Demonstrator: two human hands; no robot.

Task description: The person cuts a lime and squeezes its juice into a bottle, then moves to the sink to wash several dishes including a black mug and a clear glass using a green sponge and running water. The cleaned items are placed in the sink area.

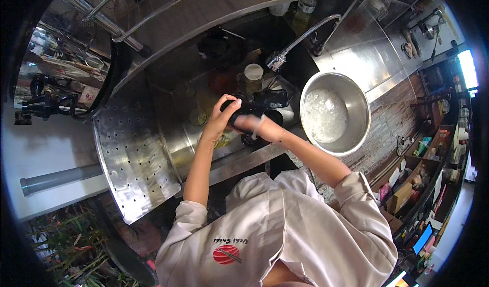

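Note:
Over a steel sink, my left hand is closed around a black object, whose kind I cannot make out. My right hand, blurred, lies against the same object with something whitish at its fingers. A black rectangular container sits just beyond my right hand. Behind it stands a jar with a white lid. To the right is a large steel pot with foamy water inside. The shower-type faucet head hangs above the sink on a flexible metal hose.
A perforated steel drainboard adjoins the sink at left. The sink's steel front edge runs between my body and the basin. Glass jars stand at the back, under a curved shelf edge. Shelves with boxes are at right.

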